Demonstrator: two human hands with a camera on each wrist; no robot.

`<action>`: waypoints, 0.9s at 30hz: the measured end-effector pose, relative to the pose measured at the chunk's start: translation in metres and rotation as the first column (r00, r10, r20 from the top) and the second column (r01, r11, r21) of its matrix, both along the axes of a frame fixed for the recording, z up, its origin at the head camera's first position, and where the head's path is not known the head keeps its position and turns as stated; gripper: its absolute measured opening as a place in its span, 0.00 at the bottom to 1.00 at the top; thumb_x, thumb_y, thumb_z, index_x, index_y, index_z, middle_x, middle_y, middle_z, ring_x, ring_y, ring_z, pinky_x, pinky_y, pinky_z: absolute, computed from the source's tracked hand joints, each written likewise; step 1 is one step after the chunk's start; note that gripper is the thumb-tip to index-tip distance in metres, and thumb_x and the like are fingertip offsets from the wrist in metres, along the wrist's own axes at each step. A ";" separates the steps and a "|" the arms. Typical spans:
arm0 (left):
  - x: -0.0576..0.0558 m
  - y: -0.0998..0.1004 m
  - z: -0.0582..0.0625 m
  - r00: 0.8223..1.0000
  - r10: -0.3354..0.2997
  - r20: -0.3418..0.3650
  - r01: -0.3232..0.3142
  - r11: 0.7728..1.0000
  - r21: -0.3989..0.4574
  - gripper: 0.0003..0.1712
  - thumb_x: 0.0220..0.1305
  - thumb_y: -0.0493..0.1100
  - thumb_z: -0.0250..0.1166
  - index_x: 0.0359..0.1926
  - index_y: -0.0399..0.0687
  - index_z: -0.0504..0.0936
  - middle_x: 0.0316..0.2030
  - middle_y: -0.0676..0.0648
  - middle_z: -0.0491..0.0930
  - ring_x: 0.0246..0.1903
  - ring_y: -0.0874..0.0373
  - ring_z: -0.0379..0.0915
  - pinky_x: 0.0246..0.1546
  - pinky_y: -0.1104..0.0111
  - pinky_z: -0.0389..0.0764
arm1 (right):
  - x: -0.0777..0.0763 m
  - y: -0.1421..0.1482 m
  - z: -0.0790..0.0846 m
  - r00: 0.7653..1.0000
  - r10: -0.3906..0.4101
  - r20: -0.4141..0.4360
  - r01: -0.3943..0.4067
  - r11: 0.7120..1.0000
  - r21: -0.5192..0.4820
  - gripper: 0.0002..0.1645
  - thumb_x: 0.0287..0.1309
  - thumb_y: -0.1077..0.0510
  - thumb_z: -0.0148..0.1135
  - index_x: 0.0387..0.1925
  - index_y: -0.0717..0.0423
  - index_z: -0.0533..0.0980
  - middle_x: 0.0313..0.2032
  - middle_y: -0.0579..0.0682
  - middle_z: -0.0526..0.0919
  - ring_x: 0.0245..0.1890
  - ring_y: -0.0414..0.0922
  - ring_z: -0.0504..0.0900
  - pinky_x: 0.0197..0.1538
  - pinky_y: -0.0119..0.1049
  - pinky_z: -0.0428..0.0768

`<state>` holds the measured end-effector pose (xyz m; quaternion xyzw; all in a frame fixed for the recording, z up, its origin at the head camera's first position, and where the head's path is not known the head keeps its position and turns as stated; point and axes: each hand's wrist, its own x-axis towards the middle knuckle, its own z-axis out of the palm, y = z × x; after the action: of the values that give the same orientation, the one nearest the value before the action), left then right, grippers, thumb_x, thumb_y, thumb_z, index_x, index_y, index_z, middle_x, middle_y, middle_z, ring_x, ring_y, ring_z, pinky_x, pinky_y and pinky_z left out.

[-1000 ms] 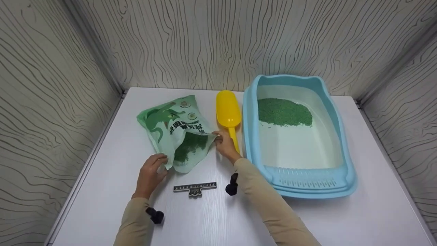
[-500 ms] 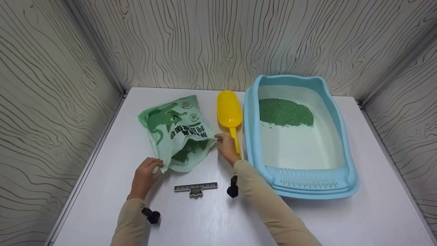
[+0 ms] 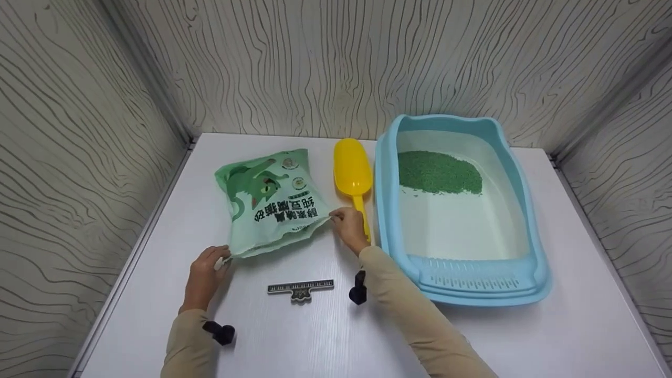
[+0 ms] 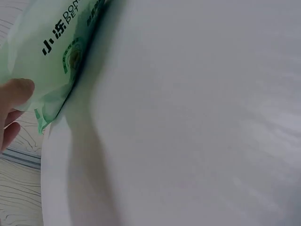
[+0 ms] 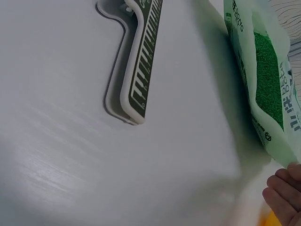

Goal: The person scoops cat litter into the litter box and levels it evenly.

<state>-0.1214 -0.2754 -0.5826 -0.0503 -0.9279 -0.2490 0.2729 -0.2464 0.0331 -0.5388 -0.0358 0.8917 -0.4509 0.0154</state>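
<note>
A pale green cat litter bag [image 3: 273,202] with a printed cat lies on the table in the head view. My left hand [image 3: 203,275] pinches the near left corner of its mouth. At the opposite corner, my right hand [image 3: 349,228] pinches the edge. Between them the mouth is pulled nearly straight and flat in the head view. From the right wrist, a narrow gap still shows green litter pellets [image 5: 269,77] inside. The left wrist view has my thumb [image 4: 21,90] on the printed film, with the fingers partly behind the bag.
A wide clip [image 3: 300,290] with a piano-key print lies in front of the bag. Right of the bag is a yellow scoop [image 3: 352,168], beside a light blue litter box [image 3: 389,210] with a heap of green pellets [image 3: 440,173] at its far end.
My left hand has moved left and slightly nearer, stretching the bag's mouth from a wide gape to a nearly flat line. The right hand keeps its corner, almost in place.
</note>
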 end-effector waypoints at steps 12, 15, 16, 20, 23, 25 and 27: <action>-0.010 -0.015 -0.001 0.998 0.058 0.023 -0.061 0.975 0.212 0.10 0.48 0.25 0.70 0.35 0.36 0.84 0.33 0.36 0.85 0.36 0.53 0.83 0.47 0.97 0.64 | 0.005 -0.006 0.002 0.984 -0.050 0.173 0.066 0.994 -0.090 0.08 0.60 0.67 0.59 0.36 0.63 0.83 0.37 0.58 0.87 0.35 0.45 0.84 0.43 0.35 0.84; -0.011 -0.015 0.001 0.999 0.046 0.030 -0.052 0.970 0.238 0.10 0.48 0.26 0.71 0.34 0.37 0.85 0.31 0.40 0.85 0.35 0.59 0.82 0.46 0.96 0.65 | 0.007 -0.008 -0.001 0.974 -0.052 0.220 0.088 0.983 -0.160 0.08 0.60 0.66 0.58 0.37 0.63 0.82 0.38 0.58 0.86 0.33 0.43 0.82 0.40 0.31 0.82; -0.011 -0.015 0.001 0.998 0.045 0.044 -0.054 0.968 0.246 0.10 0.48 0.26 0.71 0.34 0.38 0.85 0.31 0.41 0.85 0.36 0.61 0.81 0.46 0.96 0.65 | 0.008 -0.009 -0.002 0.972 -0.047 0.231 0.090 0.979 -0.183 0.07 0.61 0.66 0.58 0.38 0.63 0.81 0.38 0.58 0.85 0.33 0.43 0.81 0.40 0.30 0.81; -0.010 -0.011 0.001 0.997 0.031 0.075 -0.051 0.960 0.277 0.14 0.46 0.24 0.71 0.35 0.40 0.86 0.32 0.45 0.84 0.37 0.65 0.77 0.45 0.96 0.65 | 0.011 -0.011 -0.007 0.980 -0.004 0.199 0.048 0.975 -0.216 0.07 0.61 0.67 0.56 0.38 0.63 0.80 0.40 0.58 0.84 0.37 0.44 0.79 0.44 0.33 0.80; -0.009 -0.008 -0.002 0.998 0.023 0.060 -0.039 0.962 0.270 0.16 0.42 0.22 0.72 0.34 0.39 0.87 0.34 0.42 0.82 0.38 0.64 0.77 0.46 0.97 0.64 | 0.012 -0.011 -0.011 0.990 0.028 0.135 -0.003 0.983 -0.185 0.10 0.60 0.69 0.56 0.40 0.63 0.81 0.43 0.59 0.85 0.43 0.47 0.80 0.51 0.38 0.80; -0.009 -0.007 -0.003 0.999 0.015 0.034 -0.024 0.964 0.264 0.17 0.39 0.20 0.72 0.33 0.38 0.87 0.35 0.39 0.81 0.39 0.60 0.78 0.48 0.97 0.64 | 0.012 -0.010 -0.014 0.993 0.046 0.108 -0.027 0.985 -0.172 0.11 0.60 0.69 0.56 0.41 0.63 0.82 0.44 0.59 0.85 0.45 0.49 0.81 0.54 0.40 0.80; -0.009 -0.007 -0.005 1.000 0.014 0.013 -0.017 0.968 0.249 0.17 0.38 0.18 0.71 0.31 0.37 0.86 0.35 0.37 0.80 0.40 0.56 0.79 0.49 0.97 0.63 | 0.011 -0.009 -0.016 0.993 0.055 0.103 -0.037 0.984 -0.172 0.12 0.60 0.69 0.56 0.42 0.62 0.83 0.46 0.59 0.86 0.46 0.49 0.81 0.54 0.41 0.80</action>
<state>-0.1307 -0.2821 -0.5880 -0.0070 -0.8912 -0.3616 0.2737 -0.2352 0.0238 -0.5546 -0.0332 0.8469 -0.5261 0.0707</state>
